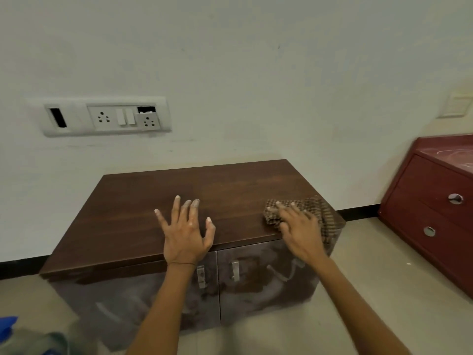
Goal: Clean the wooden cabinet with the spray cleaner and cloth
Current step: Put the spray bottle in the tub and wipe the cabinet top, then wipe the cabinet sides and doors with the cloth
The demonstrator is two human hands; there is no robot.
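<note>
A low dark wooden cabinet [133, 211] stands against the white wall, with two dusty, smeared doors and metal handles below its top. My left hand [185, 231] lies flat on the cabinet top near the front edge, fingers spread, holding nothing. My right hand [299, 231] presses a brown checked cloth [322, 213] onto the top at the front right corner; part of the cloth hangs over the edge. At the bottom left corner a blue object [7, 326] shows, blurred, possibly the spray cleaner.
A red drawer unit [432, 208] with round metal pulls stands at the right. A white socket and switch panel [102, 116] is set in the wall above the cabinet's left side. Beige floor tiles surround the cabinet.
</note>
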